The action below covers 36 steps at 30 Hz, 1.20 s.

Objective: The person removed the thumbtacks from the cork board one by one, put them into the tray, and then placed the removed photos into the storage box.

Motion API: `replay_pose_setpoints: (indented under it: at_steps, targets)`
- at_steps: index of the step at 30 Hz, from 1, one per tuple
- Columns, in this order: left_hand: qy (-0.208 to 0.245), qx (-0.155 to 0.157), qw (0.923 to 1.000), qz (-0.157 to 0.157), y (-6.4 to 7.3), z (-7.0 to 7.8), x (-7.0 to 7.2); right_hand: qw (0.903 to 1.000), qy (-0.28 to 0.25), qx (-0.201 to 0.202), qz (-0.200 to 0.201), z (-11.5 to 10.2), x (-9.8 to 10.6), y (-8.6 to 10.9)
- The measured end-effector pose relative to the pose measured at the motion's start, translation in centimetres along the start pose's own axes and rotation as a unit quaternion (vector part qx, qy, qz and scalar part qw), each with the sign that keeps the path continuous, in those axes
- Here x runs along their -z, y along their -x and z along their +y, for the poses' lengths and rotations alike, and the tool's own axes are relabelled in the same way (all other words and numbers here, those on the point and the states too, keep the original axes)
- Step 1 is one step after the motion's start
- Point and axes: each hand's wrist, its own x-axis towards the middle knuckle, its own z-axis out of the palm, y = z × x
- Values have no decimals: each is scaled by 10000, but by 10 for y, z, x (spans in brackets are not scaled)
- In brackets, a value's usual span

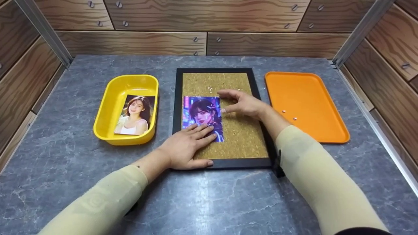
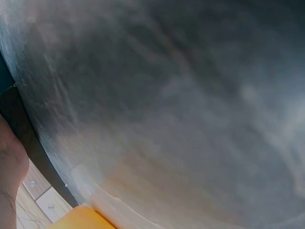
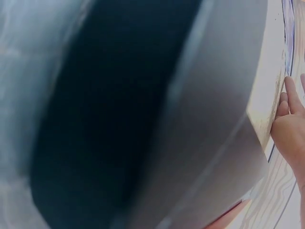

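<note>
A cork board [image 1: 245,140] in a black frame lies on the table with a purple-blue portrait print [image 1: 199,109] on its left half. My left hand [image 1: 186,145] rests flat across the print's lower part, fingers spread and the thumb on the bottom frame edge. Beside the print's upper right corner is my right hand [image 1: 246,102], thumb and index finger apart, with no object visible between them. Small shiny pieces [image 1: 210,89] sit on the cork just above the print. Both wrist views are mostly blurred and show only part of each hand at the edge.
A yellow tub [image 1: 109,107] at the left holds a photo [image 1: 134,116] of a person in a white top. To the right lies an orange tray [image 1: 307,94] with small shiny pieces [image 1: 295,118] near its left side. Wood-patterned panels [image 1: 209,16] enclose the grey table [image 1: 212,202].
</note>
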Motion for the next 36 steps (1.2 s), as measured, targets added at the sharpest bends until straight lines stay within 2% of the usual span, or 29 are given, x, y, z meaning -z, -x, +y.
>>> replay_pose_setpoints:
  at_steps: [14, 21, 29, 36]
  targets:
    - [-40, -3, 10000, -30, 0, 0, 0, 9991, -420, -57, 46, 1, -2, -1]
    - [-30, 13, 10000, -75, 0, 0, 0, 9983, -553, -15, 196, 0, -5, 0]
    - [9, 34, 10000, -60, 0, 0, 0, 9969, -624, 156, 447, -5, -12, 0]
    - [20, 16, 10000, -64, 0, 1, 0, 9949, -824, 318, 493, -8, -13, 0]
